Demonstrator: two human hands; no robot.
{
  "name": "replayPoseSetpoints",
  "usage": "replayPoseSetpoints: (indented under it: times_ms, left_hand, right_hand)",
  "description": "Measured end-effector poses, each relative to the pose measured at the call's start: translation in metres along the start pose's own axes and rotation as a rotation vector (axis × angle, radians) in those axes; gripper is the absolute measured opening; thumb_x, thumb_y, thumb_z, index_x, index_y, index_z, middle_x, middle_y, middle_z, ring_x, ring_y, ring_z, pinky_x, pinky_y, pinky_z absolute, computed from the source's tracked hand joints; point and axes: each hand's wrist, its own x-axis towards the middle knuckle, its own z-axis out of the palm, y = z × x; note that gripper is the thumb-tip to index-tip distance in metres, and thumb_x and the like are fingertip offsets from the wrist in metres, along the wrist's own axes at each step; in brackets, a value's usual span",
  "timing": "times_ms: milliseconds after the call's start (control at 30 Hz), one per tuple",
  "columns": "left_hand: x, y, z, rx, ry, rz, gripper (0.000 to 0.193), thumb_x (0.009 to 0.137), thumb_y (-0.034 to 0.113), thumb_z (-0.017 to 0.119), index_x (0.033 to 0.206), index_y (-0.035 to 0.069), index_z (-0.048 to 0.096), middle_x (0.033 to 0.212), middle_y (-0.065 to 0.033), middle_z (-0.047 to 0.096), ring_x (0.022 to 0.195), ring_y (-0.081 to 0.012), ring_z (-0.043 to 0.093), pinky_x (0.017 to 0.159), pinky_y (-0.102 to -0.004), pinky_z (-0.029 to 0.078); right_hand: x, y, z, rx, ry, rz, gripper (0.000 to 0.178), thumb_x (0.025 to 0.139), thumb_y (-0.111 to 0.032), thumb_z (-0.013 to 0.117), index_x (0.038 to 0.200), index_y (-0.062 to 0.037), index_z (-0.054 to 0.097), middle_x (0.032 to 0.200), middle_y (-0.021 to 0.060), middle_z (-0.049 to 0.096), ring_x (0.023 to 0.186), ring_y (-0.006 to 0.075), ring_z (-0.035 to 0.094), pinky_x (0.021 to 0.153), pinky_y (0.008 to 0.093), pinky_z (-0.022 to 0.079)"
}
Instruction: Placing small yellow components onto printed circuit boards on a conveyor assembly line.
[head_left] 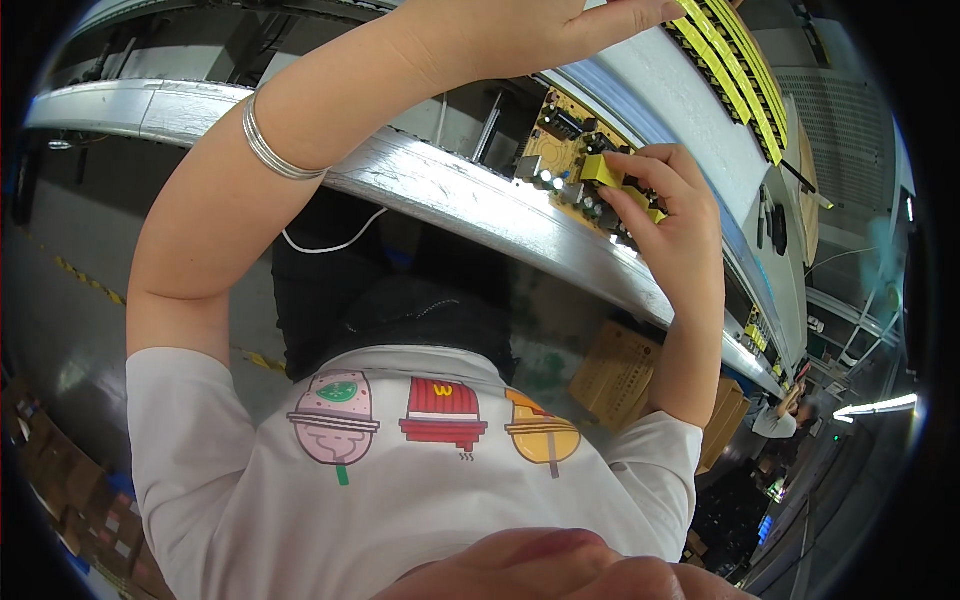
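A small yellow block-shaped part, like a transformer (597, 171), sits at the thumb and fingertips of my right hand (680, 205), closed on it. It is over a tan circuit board (552, 140) crowded with dark, silver and white parts; whether it is seated in the board is hidden by my fingers. My left hand (540, 35) reaches across to the upper right, its thumb stretched out to the edge of several yellow strips or rows of parts (735, 75). Most of its other fingers lie beyond the upper edge, so its grip is hidden.
A silver metal rail (430, 185) runs along the near side of the line, between my body and the board. Another board (757, 328) stands farther right along it. Dark hand tools (778, 230) lie beyond the rail. Cardboard boxes (615, 375) stand below; another person (778, 420) is far right.
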Motion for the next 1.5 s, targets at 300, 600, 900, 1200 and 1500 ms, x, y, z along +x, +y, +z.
replayPoseSetpoints:
  times_ms: [300,600,900,1200,1500]
  left_hand:
    - [0.010,-0.002,-0.024,0.987,0.219,0.781,0.034,0.102,0.028,0.052,0.082,0.006,0.068,0.067,-0.0059,0.063,0.065,-0.0194,0.057,0.072,-0.0327,0.044]
    - [0.014,0.010,-0.024,1.140,0.271,0.815,0.030,0.100,0.026,0.055,0.083,0.005,0.068,0.071,-0.0066,0.065,0.067,-0.0211,0.058,0.072,-0.0335,0.045]
    - [0.017,0.053,-0.032,0.403,0.091,0.247,0.025,0.098,0.023,0.058,0.085,0.003,0.068,0.075,-0.0077,0.067,0.070,-0.0240,0.060,0.074,-0.0345,0.045]
    - [0.013,0.037,-0.036,0.897,0.361,0.725,0.024,0.097,0.022,0.060,0.084,0.003,0.068,0.075,-0.0081,0.067,0.071,-0.0245,0.061,0.075,-0.0345,0.046]
    - [0.012,0.037,-0.030,0.844,0.372,0.708,0.025,0.097,0.021,0.060,0.084,0.002,0.069,0.075,-0.0087,0.068,0.071,-0.0239,0.061,0.074,-0.0331,0.046]
  right_hand:
    - [-0.005,0.002,-0.003,-0.057,-0.032,0.024,0.021,0.083,-0.007,0.075,0.104,-0.0008,0.076,0.100,0.0072,0.064,0.083,0.0204,0.061,0.073,0.0291,0.048]
    - [0.015,0.039,-0.048,-0.101,0.192,0.034,0.026,0.088,-0.013,0.074,0.114,-0.0068,0.074,0.099,0.0072,0.070,0.085,0.0166,0.063,0.077,0.0285,0.049]
    - [0.058,0.154,-0.061,-0.536,0.450,0.087,0.037,0.090,-0.014,0.072,0.126,-0.0092,0.066,0.107,0.0071,0.068,0.098,0.0211,0.065,0.084,0.0334,0.052]
    - [0.059,0.171,-0.060,-0.607,0.502,0.040,0.030,0.089,-0.012,0.073,0.116,-0.0030,0.067,0.107,0.0085,0.068,0.099,0.0217,0.065,0.084,0.0331,0.053]
    - [0.016,0.083,-0.056,-0.040,0.481,0.005,0.028,0.087,-0.012,0.076,0.113,-0.0028,0.069,0.103,0.0077,0.070,0.091,0.0166,0.063,0.081,0.0282,0.051]
